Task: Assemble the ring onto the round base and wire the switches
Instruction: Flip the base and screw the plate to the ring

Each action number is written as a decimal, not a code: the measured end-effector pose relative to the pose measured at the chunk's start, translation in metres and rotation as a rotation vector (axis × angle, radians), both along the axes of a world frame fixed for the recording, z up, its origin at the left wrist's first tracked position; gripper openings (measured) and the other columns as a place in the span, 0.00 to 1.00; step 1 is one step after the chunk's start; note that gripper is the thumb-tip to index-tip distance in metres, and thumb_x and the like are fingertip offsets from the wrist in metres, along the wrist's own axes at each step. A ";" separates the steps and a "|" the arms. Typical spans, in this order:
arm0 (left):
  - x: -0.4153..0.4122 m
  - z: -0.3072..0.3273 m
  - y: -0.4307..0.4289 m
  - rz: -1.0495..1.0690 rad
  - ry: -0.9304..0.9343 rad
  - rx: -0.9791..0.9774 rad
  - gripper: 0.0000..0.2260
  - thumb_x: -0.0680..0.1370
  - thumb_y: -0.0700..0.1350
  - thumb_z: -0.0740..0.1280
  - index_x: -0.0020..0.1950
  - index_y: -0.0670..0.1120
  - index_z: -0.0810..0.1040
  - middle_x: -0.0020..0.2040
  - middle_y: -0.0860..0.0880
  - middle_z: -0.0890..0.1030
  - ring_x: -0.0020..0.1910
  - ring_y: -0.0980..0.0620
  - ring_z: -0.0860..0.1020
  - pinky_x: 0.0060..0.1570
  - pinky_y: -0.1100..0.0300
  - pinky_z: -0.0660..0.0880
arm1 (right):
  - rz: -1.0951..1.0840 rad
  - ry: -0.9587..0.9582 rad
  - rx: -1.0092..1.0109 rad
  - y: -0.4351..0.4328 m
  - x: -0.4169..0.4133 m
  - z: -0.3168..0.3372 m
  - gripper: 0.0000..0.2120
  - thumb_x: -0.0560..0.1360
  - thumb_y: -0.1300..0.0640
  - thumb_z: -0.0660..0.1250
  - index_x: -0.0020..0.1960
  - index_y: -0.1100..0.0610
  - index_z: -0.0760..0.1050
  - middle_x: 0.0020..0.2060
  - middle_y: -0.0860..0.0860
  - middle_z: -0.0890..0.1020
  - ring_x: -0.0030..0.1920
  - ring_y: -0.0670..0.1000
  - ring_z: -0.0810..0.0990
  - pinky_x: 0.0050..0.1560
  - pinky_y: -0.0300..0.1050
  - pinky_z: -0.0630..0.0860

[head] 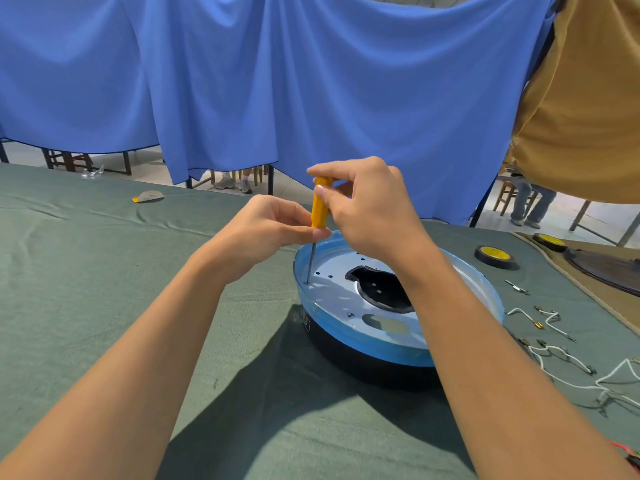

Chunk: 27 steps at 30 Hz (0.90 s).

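Both hands grip the yellow-handled screwdriver point(320, 206): right hand point(367, 206) up top, left hand point(273, 230) pinching the handle's base. Tip sits in a hole of the blue-filmed round metal base point(398, 344).

Blue curtain point(277, 81), tan drape point(585, 109), wooden chairs point(67, 160), pale floor point(152, 168)
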State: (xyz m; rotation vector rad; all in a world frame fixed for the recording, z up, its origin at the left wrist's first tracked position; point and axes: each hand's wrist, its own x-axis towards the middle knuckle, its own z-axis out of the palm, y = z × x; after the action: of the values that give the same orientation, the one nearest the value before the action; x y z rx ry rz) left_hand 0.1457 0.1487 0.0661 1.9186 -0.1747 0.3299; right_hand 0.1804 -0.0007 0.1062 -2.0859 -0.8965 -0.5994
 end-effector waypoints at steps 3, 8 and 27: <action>-0.001 -0.001 -0.002 -0.040 0.013 0.033 0.14 0.67 0.52 0.74 0.47 0.46 0.86 0.48 0.44 0.86 0.51 0.45 0.82 0.61 0.50 0.75 | -0.058 -0.032 0.036 0.002 0.001 -0.003 0.08 0.74 0.52 0.70 0.52 0.52 0.83 0.43 0.49 0.82 0.46 0.50 0.79 0.52 0.47 0.76; 0.003 -0.003 -0.008 0.074 -0.012 0.001 0.15 0.63 0.51 0.77 0.41 0.42 0.83 0.45 0.37 0.83 0.44 0.45 0.80 0.62 0.41 0.73 | -0.081 -0.067 0.006 0.000 0.000 -0.001 0.10 0.74 0.49 0.71 0.47 0.56 0.82 0.41 0.51 0.80 0.45 0.53 0.78 0.49 0.49 0.75; 0.002 -0.002 -0.004 0.029 0.015 0.027 0.06 0.73 0.43 0.73 0.48 0.42 0.85 0.46 0.43 0.86 0.48 0.49 0.82 0.61 0.51 0.74 | -0.075 -0.045 -0.008 -0.001 0.000 -0.001 0.08 0.74 0.50 0.70 0.48 0.54 0.81 0.41 0.50 0.81 0.46 0.52 0.78 0.49 0.47 0.75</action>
State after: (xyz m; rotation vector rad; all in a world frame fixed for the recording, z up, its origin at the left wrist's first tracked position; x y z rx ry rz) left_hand 0.1476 0.1448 0.0644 1.9513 -0.1423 0.3344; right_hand 0.1807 -0.0012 0.1050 -2.1290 -0.8496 -0.6852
